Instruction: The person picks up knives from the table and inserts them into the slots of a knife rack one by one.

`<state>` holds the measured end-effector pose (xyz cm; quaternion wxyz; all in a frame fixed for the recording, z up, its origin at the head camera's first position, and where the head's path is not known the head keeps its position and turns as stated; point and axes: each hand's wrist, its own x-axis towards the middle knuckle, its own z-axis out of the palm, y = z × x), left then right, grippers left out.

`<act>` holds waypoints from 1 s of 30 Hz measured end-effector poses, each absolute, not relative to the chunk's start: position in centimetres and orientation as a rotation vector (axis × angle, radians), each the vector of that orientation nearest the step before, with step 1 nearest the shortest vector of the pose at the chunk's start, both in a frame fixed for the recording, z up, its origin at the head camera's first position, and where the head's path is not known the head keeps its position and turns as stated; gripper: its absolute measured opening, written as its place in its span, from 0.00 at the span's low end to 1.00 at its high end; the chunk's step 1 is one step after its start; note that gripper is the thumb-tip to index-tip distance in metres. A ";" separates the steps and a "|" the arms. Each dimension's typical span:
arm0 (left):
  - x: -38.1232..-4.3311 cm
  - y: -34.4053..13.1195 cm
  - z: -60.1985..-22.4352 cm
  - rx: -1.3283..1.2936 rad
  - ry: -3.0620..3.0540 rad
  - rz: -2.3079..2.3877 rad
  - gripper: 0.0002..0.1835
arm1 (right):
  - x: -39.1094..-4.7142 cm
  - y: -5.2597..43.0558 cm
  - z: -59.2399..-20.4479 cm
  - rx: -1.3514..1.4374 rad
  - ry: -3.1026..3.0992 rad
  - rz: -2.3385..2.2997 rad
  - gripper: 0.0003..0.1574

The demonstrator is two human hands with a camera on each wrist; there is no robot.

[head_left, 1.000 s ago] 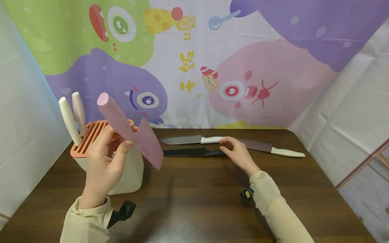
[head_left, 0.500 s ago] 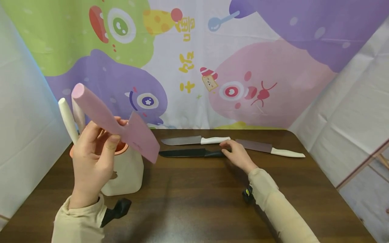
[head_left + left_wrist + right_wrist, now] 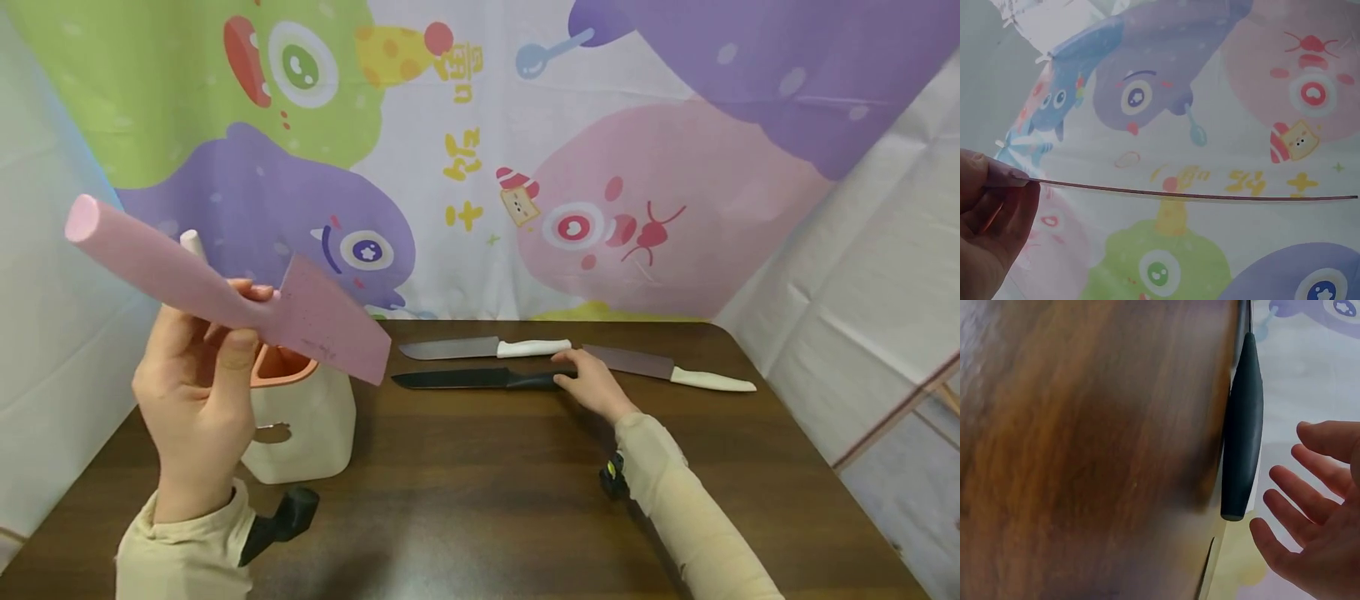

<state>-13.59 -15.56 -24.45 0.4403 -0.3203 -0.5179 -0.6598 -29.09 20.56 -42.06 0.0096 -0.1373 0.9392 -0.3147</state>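
My left hand (image 3: 198, 408) pinches a pink cleaver (image 3: 333, 321) where its handle meets the blade. Held up in the air, the cleaver points its handle to the upper left and its broad blade to the lower right. In the left wrist view the blade (image 3: 1197, 195) shows edge-on as a thin line. My right hand (image 3: 600, 390) hovers by the handle end of a black knife (image 3: 457, 380) on the table. The right wrist view shows its fingers spread and slightly bent, apart from the black handle (image 3: 1244, 431).
Behind the left hand stands a cream knife block (image 3: 311, 429) with an orange slotted top; a pale handle (image 3: 192, 243) rises beyond it. A white-handled knife (image 3: 532, 348) and a cream-handled knife (image 3: 712, 380) lie on the brown table (image 3: 480, 500). A cartoon curtain hangs behind.
My left hand has moved left with the cleaver, tilting it flatter and uncovering more of the block's front. My right hand has shifted slightly right along the black knife's handle.
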 end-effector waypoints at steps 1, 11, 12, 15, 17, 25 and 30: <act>-13.5 -15.6 -24.4 -0.788 -1.276 -1.643 0.17 | -29.1 20.6 -42.1 -0.423 2.939 -0.975 0.23; -12.9 -15.5 -23.6 -0.716 -1.135 -1.688 0.15 | -29.7 20.3 -43.1 -0.437 2.959 -0.796 0.24; -12.9 -15.6 -23.6 -0.705 -1.124 -1.689 0.15 | -29.8 20.4 -43.3 -0.438 2.961 -0.773 0.24; -13.0 -16.0 -23.6 -0.675 -1.104 -1.681 0.16 | -29.9 20.5 -43.5 -0.449 2.961 -0.735 0.25; -13.1 -16.4 -23.6 -0.657 -1.099 -1.670 0.18 | -29.9 20.5 -43.5 -0.458 2.957 -0.733 0.25; -13.2 -17.5 -23.2 -0.583 -0.996 -1.651 0.21 | -29.9 20.5 -43.2 -0.473 2.935 -0.673 0.25; -13.3 -18.1 -23.2 -0.540 -0.980 -1.599 0.24 | -29.9 20.6 -43.0 -0.461 2.925 -0.640 0.24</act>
